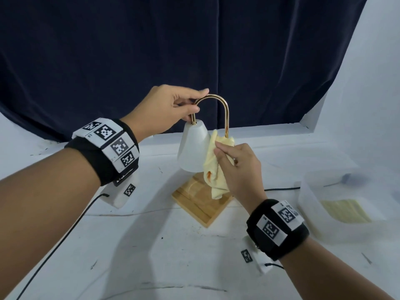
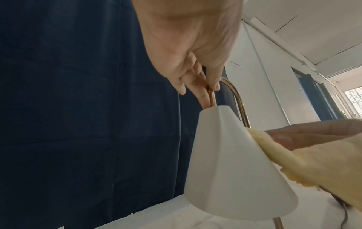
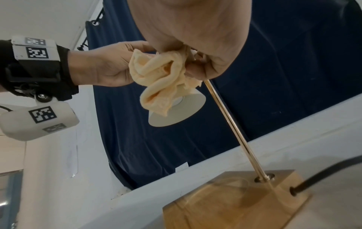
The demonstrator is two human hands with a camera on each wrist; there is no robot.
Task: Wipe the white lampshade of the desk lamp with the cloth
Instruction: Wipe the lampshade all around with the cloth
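The desk lamp has a white cone lampshade (image 1: 192,146) (image 2: 231,167) (image 3: 182,108), a curved brass neck (image 1: 218,100) (image 2: 235,93) and a wooden base (image 1: 203,204) (image 3: 235,201). My left hand (image 1: 173,109) (image 2: 195,74) pinches the brass neck just above the shade. My right hand (image 1: 238,167) (image 3: 195,51) grips a crumpled pale yellow cloth (image 1: 214,167) (image 2: 290,158) (image 3: 162,83) and holds it against the shade's right side. The cloth's tail hangs down toward the base.
A clear plastic tub (image 1: 337,213) holding folded yellow material stands at the right on the white table (image 1: 151,256). A black cord (image 1: 281,189) runs from the base. A dark blue curtain (image 1: 194,50) hangs behind the lamp.
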